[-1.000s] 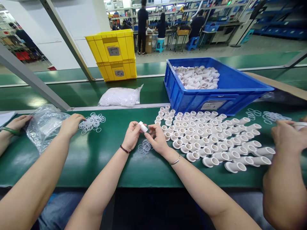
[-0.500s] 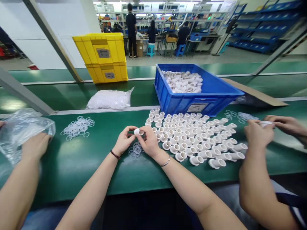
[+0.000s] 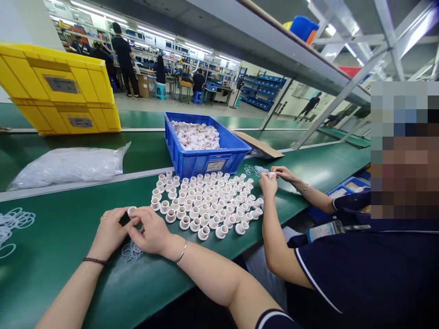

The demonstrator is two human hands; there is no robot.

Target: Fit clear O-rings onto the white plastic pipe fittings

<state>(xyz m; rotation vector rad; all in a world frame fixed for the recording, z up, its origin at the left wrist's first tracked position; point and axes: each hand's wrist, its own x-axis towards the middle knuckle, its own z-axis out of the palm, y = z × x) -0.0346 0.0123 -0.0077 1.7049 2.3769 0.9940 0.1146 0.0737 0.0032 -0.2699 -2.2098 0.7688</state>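
Note:
Both of my hands meet over the green table top, with the fingers pinched around one small white flanged plastic sleeve (image 3: 131,210). My left hand (image 3: 110,232) is closed on its left side, and my right hand (image 3: 151,230) grips it from the right. The fingers cover most of the sleeve; only its upper end shows. Just under my right hand lies a small pile of thin translucent rings (image 3: 131,252). To the right, many similar white sleeves (image 3: 206,208) stand in rows on their flanges, with their open ends up.
A blue bin (image 3: 192,160) full of loose white sleeves stands behind the rows. Farther left are a clear bag of white parts (image 3: 72,165), stacked yellow crates (image 3: 78,93) and more rings (image 3: 13,220). At right, a co-worker's hands (image 3: 269,183) hold a white part near other rings (image 3: 260,169).
My view has swung to the right, so the co-worker at right shows more and the one at left is out of sight. My hands still hold the sleeve together.

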